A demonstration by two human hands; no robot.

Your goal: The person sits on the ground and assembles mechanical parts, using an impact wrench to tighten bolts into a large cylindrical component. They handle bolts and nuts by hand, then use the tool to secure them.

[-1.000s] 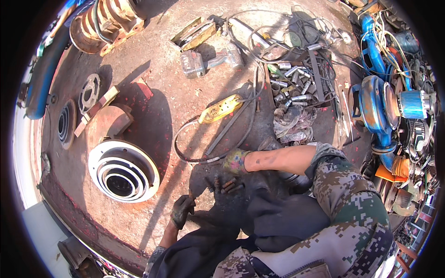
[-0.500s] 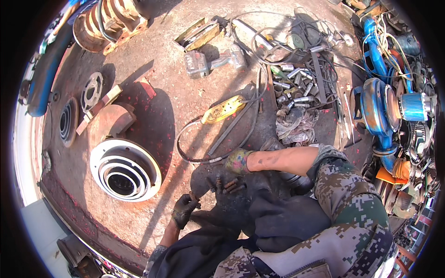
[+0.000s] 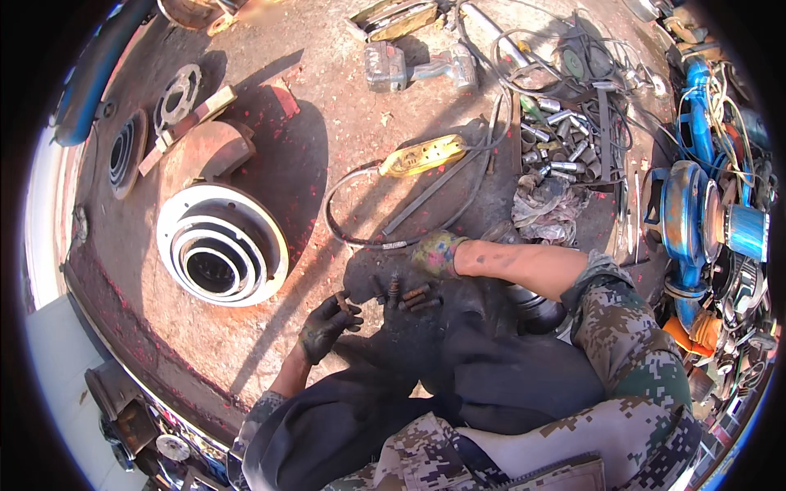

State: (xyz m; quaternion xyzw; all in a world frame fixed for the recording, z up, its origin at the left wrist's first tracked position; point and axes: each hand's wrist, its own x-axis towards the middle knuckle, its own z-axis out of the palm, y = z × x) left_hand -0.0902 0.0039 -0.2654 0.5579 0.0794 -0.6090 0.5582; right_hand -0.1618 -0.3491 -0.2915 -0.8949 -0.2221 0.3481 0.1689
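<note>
Surface: a rusty metal deck point(image 3: 344, 123) is carrying everything.
Lying on it: a ringed metal disc point(image 3: 221, 245), a yellow-handled cable point(image 3: 422, 155), loose bolts point(image 3: 405, 293), a rag point(image 3: 544, 204).

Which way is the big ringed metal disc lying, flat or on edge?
Flat: the ringed disc rests on the ground, its concentric grooves facing up.
</note>
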